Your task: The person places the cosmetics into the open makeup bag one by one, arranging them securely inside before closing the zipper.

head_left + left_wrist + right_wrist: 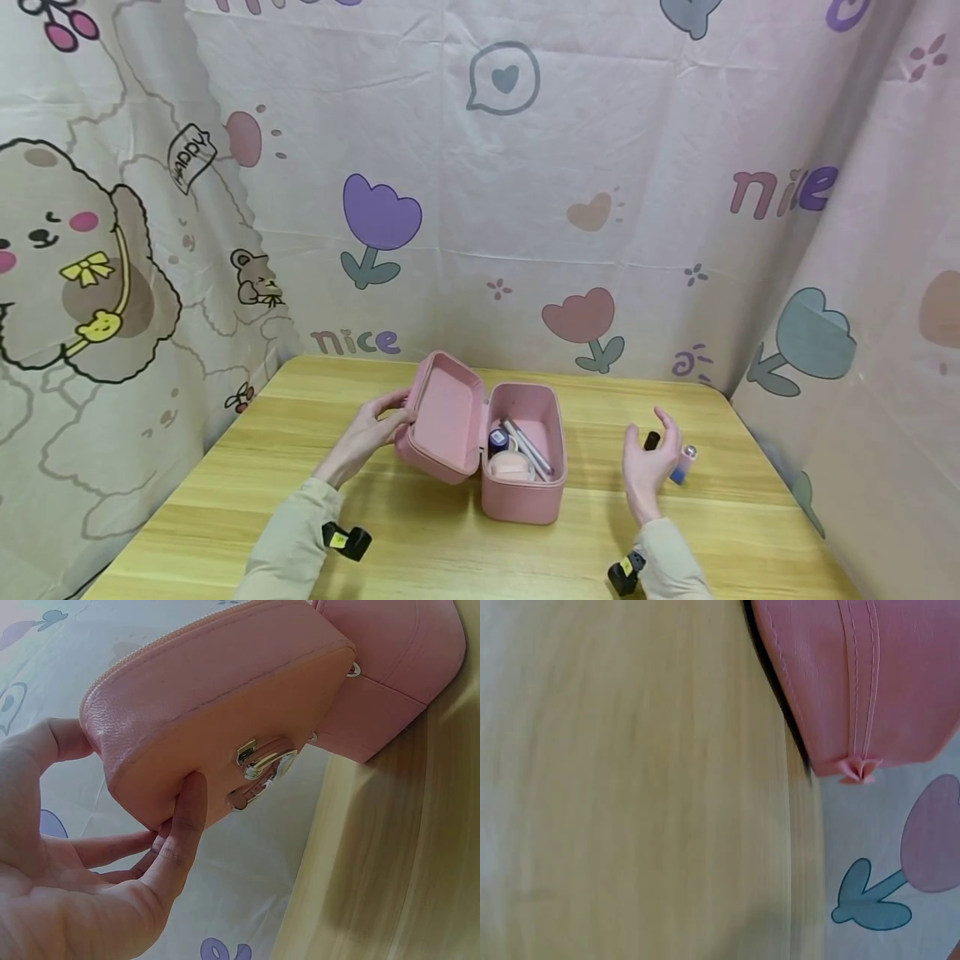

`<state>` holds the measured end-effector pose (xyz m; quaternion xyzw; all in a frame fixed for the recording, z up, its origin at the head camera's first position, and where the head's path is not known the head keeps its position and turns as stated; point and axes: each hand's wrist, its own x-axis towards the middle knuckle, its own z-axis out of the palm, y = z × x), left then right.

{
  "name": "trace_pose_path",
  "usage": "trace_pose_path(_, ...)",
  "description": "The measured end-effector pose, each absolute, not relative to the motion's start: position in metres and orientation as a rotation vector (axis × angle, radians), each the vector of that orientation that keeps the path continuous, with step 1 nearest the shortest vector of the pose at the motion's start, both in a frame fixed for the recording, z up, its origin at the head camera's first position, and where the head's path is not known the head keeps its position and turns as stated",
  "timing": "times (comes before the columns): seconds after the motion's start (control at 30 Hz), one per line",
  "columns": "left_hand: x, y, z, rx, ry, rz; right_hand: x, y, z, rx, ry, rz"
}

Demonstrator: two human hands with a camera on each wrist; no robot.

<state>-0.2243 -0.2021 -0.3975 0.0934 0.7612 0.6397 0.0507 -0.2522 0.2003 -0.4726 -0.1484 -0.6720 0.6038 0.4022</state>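
Note:
A pink cosmetic case (522, 502) stands on the table with its lid (450, 408) swung over to the left. My left hand (372, 433) grips the lid's outer end between thumb and fingers, beside the metal buckle (262, 769) seen in the left wrist view. Inside the case lie slim pen-like sticks (531, 450), a dark-capped bottle (498, 441) and a round pale puff (511, 467). Off to the right, my right hand (651, 467) is raised, thumb and fingers curved apart. A small black item (652, 440) shows between them; contact cannot be made out.
Just right of the right hand, a small pink-and-blue bottle (683, 465) is on the wooden table (360, 517). A patterned curtain (480, 208) hangs behind the table and along both sides.

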Motion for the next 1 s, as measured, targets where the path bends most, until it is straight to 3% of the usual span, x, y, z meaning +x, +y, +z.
trace_pose_path(0.67, -0.225, -0.202, -0.398, 0.276, 2.316, 1.946, -0.261, 0.222, -0.477, -0.563, -1.837, 1.834)
trace_pose_path(1.0, -0.224, -0.203, -0.397, 0.290, 2.308, 1.950, -0.264, 0.227, -0.475, -0.527, -1.817, 1.929)
